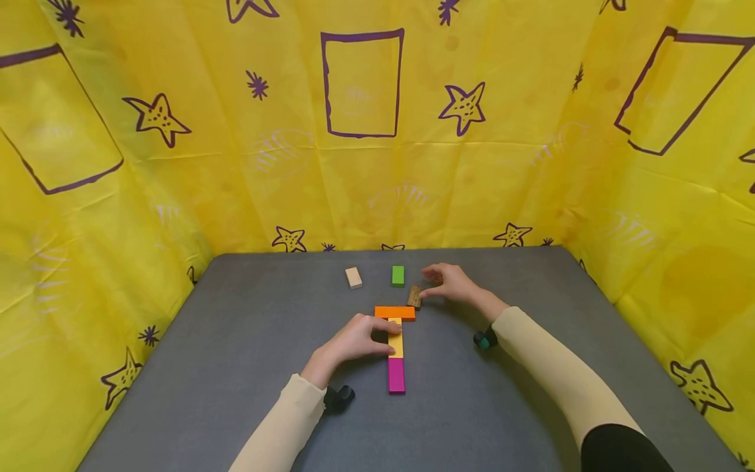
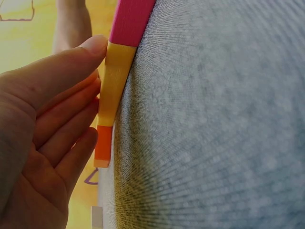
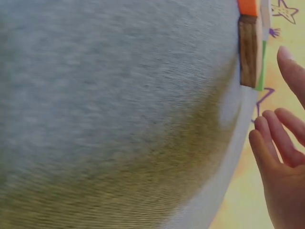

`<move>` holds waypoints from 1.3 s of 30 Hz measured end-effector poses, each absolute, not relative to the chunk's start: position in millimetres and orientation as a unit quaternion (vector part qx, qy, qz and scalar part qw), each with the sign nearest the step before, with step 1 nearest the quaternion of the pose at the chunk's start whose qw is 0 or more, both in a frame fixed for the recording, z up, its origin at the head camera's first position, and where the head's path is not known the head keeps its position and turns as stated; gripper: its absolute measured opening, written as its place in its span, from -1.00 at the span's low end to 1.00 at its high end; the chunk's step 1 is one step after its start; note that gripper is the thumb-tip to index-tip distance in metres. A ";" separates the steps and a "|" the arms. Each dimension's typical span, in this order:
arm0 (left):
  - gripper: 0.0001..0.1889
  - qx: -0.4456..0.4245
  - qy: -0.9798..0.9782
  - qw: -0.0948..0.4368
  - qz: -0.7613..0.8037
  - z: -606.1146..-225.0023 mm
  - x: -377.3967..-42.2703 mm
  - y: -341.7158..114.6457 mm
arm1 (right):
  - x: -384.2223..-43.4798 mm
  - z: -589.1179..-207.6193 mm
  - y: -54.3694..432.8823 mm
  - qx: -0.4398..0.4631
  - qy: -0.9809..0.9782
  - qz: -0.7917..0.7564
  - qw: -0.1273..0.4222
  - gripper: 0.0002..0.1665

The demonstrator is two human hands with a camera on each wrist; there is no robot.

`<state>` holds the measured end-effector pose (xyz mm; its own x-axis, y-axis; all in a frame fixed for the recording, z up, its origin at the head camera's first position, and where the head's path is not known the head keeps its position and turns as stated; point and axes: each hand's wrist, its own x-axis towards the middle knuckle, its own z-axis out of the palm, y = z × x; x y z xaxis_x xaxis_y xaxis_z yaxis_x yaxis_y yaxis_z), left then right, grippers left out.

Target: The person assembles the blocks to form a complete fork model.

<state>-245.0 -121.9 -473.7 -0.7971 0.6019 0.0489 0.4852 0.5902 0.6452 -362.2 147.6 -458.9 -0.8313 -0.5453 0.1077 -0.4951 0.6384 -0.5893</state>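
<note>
A magenta block (image 1: 396, 376), a yellow block (image 1: 396, 346) and an orange block (image 1: 386, 313) lie on the grey table; the first two form a line and the orange one crosses its far end. My left hand (image 1: 356, 336) touches the yellow block with the thumb and fingertips, the fingers fairly straight. In the left wrist view the thumb (image 2: 93, 45) lies by the joint between yellow and magenta. A brown wood-grain block (image 1: 415, 297) stands tilted in direction just beyond the orange block's right end. Beside it is my right hand (image 1: 453, 283), fingers loosely spread, holding nothing.
Farther back on the grey table (image 1: 265, 295) lie a green block (image 1: 398, 275) and a pale wooden block (image 1: 353, 277). Yellow patterned cloth (image 1: 366, 190) surrounds the table at the back and both sides. Dark wrist cameras sit below each hand.
</note>
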 end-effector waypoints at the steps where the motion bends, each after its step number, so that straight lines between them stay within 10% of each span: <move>1: -0.57 0.309 0.887 0.086 0.333 -473.8 -245.0 -122.1 | -363.7 -457.7 146.8 -0.285 0.904 -0.315 0.037 -0.20; 39: -0.56 0.307 0.887 0.089 0.332 -476.7 -245.4 -121.8 | -399.3 -460.2 95.3 -0.248 0.907 -0.332 0.077 -0.15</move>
